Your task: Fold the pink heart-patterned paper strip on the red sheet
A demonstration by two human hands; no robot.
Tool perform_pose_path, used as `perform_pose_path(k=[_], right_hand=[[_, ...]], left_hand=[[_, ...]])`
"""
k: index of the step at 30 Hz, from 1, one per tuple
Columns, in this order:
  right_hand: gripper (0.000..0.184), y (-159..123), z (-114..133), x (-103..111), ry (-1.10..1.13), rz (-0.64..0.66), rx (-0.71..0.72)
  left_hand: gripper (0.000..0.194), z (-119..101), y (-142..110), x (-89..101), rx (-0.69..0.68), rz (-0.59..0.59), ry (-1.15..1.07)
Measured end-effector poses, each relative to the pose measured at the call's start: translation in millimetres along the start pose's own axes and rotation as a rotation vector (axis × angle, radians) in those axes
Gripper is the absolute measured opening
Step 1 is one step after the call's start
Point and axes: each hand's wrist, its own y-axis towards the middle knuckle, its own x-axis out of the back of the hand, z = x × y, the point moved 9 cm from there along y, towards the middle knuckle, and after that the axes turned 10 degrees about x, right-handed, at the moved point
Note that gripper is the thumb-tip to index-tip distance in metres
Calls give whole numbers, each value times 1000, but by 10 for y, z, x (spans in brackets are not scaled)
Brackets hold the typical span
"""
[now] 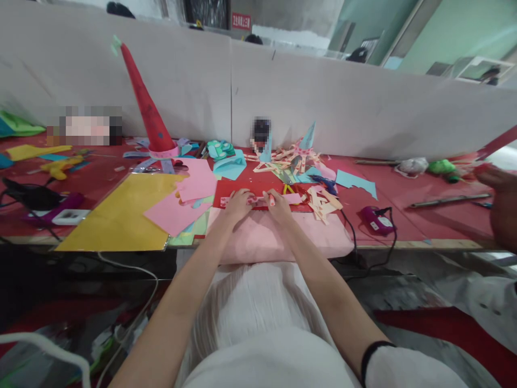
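Note:
A long pink strip (291,199), patterned with darker red marks along its left part, lies across a red sheet (226,188) at the table's front. My left hand (239,206) rests on the strip with bent fingers, holding it down. Just right of it, my right hand (278,207) is closed around a marker (272,200) with a pale orange end. The marker's tip is hidden by the fingers. Under my wrists is a pink cushion (250,237). Yellow-handled pliers (288,189) and cream paper strips (323,203) lie beside my right hand.
A tall red cone (147,102) stands at back left, small blue cones (308,137) at the back. Yellow (125,215) and pink sheets (177,212) lie left. A purple corded device (378,220) sits right. Another person's hand (503,199) is at far right.

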Motion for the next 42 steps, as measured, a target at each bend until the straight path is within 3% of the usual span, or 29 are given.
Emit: perform_pose_path(k=[4,8,16,21,42], right_hand=[[41,-16,-119,78,127,-45,-146],[42,-12,-192,78,170,-50,-182],[47,-2,-168,89,125,-83,-152],[44,-8,-128,93,120,-74,-148],[29,-8,-38,46,150,-18,-34]], left_hand=[[23,-24,-20,19,-12,6,-5],[21,-30,-38,29,2,11,2],[25,-27,-38,36,-30,-13,-14],[17,-55,-37,42,-71,-16,-10],[20,-19,-32,61,-9,-26,-26]])
